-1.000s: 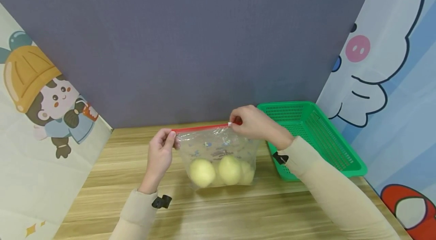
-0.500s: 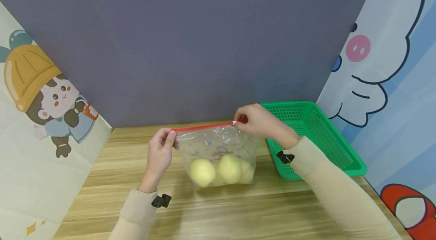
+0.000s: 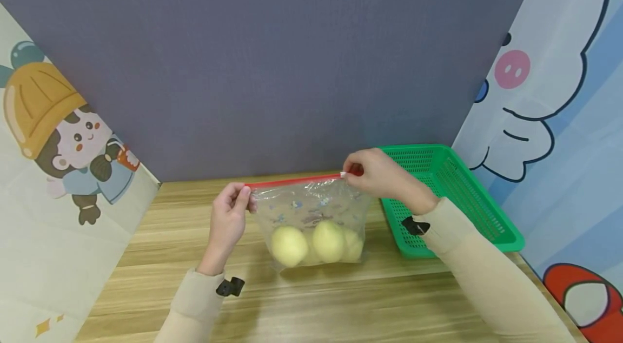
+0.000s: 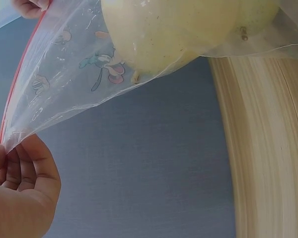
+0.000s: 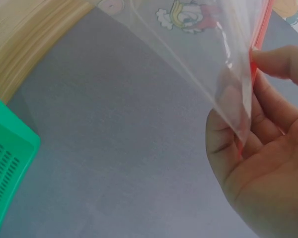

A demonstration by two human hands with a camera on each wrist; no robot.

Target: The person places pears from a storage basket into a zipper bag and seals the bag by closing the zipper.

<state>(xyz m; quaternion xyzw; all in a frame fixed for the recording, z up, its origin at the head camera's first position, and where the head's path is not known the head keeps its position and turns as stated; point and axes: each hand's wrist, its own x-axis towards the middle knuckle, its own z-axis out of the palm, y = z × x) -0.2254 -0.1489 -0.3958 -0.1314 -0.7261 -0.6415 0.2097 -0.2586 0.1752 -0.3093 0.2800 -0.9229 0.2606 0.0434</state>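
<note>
A clear zip bag (image 3: pixel 311 205) with a red zip strip (image 3: pixel 292 183) and printed cartoon figures hangs upright over the table in the head view. Pale yellow pears (image 3: pixel 289 246) with short stems lie along its bottom; the left wrist view shows one pear (image 4: pixel 159 34) close up through the plastic. My left hand (image 3: pixel 230 217) pinches the bag's top left corner between thumb and fingers. At the strip's right part, my right hand (image 3: pixel 377 173) pinches the white slider (image 3: pixel 343 175). Its other fingers lie around the bag's right corner in the right wrist view.
A green plastic basket (image 3: pixel 486 208) with slotted walls stands on the right of the wooden table (image 3: pixel 311 310), partly behind the right forearm. A grey panel (image 3: pixel 292 61) rises behind the table. Cartoon-printed side panels (image 3: pixel 39 256) flank it.
My right hand has slid to the right along the red strip, taking the white slider with it. The left hand stays at its corner, and the pears have hardly shifted.
</note>
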